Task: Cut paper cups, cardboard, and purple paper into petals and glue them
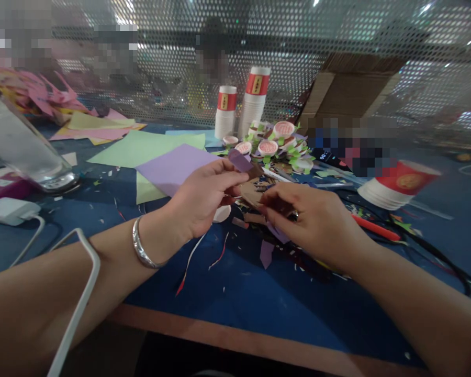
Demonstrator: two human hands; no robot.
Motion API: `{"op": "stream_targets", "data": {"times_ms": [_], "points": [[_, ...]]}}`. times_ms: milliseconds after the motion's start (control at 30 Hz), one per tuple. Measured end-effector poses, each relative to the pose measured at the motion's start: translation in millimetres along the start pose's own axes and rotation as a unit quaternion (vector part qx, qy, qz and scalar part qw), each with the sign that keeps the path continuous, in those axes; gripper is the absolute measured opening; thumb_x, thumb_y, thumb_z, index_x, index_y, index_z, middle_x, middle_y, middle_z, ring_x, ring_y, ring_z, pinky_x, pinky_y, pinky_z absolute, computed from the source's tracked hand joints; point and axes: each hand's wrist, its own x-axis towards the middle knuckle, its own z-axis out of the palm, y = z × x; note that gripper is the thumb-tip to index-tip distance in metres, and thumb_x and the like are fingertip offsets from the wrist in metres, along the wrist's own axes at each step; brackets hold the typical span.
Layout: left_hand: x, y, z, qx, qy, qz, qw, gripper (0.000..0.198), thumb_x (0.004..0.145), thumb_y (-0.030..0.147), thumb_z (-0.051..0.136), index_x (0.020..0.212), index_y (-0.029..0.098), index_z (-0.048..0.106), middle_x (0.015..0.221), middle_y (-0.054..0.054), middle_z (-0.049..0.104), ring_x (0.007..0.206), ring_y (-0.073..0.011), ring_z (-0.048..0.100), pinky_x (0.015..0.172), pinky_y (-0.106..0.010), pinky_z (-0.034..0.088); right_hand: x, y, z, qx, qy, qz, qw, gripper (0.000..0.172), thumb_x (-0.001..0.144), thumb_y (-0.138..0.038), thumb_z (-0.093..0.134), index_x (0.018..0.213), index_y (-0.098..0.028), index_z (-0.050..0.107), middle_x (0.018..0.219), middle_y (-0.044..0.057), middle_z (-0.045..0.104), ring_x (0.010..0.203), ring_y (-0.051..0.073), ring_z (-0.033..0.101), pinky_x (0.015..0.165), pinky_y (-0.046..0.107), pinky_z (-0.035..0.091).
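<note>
My left hand (202,199), with a silver bangle (138,243) at the wrist, is closed in a pinch on a small purple paper piece (241,160). Thumb and forefinger of my right hand (317,217) meet at the edge of a brown cardboard piece (251,192), just below the purple piece. Whether the two pieces touch cannot be made out. A purple paper strip (266,254) and other scraps lie under my right hand. Behind both hands sits a cluster of round white pieces with red print (267,148) and green paper bits.
Purple (176,167) and green sheets (141,146) lie left of centre. Two cup stacks (225,118) stand behind. A tilted cup (400,183), a red pen-like tool (377,228) and black cables (432,251) are right. A glass (27,146) and white charger (10,210) are left.
</note>
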Motion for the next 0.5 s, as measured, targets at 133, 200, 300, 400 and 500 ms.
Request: {"op": "stream_targets", "data": {"times_ms": [133, 200, 300, 400, 500], "points": [[-1.8, 0.2, 1.1, 0.015, -0.014, 0.004, 1.000, 0.004, 0.084, 0.014, 0.068, 0.087, 0.016, 0.066, 0.070, 0.003, 0.056, 0.062, -0.0079, 0.048, 0.061, -0.021, 0.036, 0.1, 2.3, -3.7, 0.118, 0.050, 0.095, 0.987, 0.018, 0.098, -0.038, 0.061, 0.093, -0.022, 0.069, 0.077, 0.001, 0.071, 0.063, 0.015, 0.063, 0.059, 0.028, 0.046], [-2.8, 0.0, 1.5, 0.022, -0.031, 0.002, 0.999, 0.005, 0.082, 0.015, 0.069, 0.086, 0.016, 0.067, 0.074, 0.002, 0.059, 0.063, -0.0082, 0.050, 0.060, -0.022, 0.037, 1.3, 4.3, -4.7, 0.167, 0.056, 0.126, 0.976, 0.027, 0.099, -0.046, 0.059, 0.091, -0.022, 0.069, 0.077, 0.003, 0.072, 0.065, 0.017, 0.066, 0.060, 0.030, 0.048], [-4.6, -0.3, 2.4, 0.021, -0.064, -0.013, 0.998, 0.006, 0.081, 0.016, 0.070, 0.083, 0.018, 0.065, 0.076, 0.001, 0.064, 0.066, -0.0106, 0.056, 0.062, -0.024, 0.041, 3.9, 5.7, -6.3, 0.213, 0.045, 0.152, 0.964, 0.040, 0.101, -0.054, 0.054, 0.081, -0.022, 0.067, 0.074, 0.004, 0.073, 0.064, 0.018, 0.067, 0.060, 0.031, 0.050], [-6.7, 0.0, 3.5, 0.015, -0.089, -0.014, 0.996, 0.006, 0.079, 0.015, 0.069, 0.079, 0.019, 0.064, 0.074, 0.000, 0.065, 0.067, -0.0121, 0.059, 0.061, -0.025, 0.043, 5.4, 4.4, -7.7, 0.272, 0.016, 0.165, 0.948, 0.046, 0.100, -0.058, 0.053, 0.074, -0.023, 0.065, 0.071, 0.004, 0.072, 0.062, 0.017, 0.067, 0.059, 0.030, 0.051], [-8.0, 0.6, 4.3, 0.022, -0.113, -0.019, 0.993, 0.007, 0.077, 0.013, 0.064, 0.080, 0.019, 0.066, 0.073, -0.001, 0.064, 0.068, -0.0148, 0.061, 0.059, -0.026, 0.046, 5.7, 1.8, -9.2, 0.310, -0.006, 0.178, 0.934, 0.043, 0.099, -0.057, 0.056, 0.075, -0.023, 0.066, 0.069, 0.003, 0.072, 0.061, 0.016, 0.066, 0.059, 0.028, 0.049]]}}
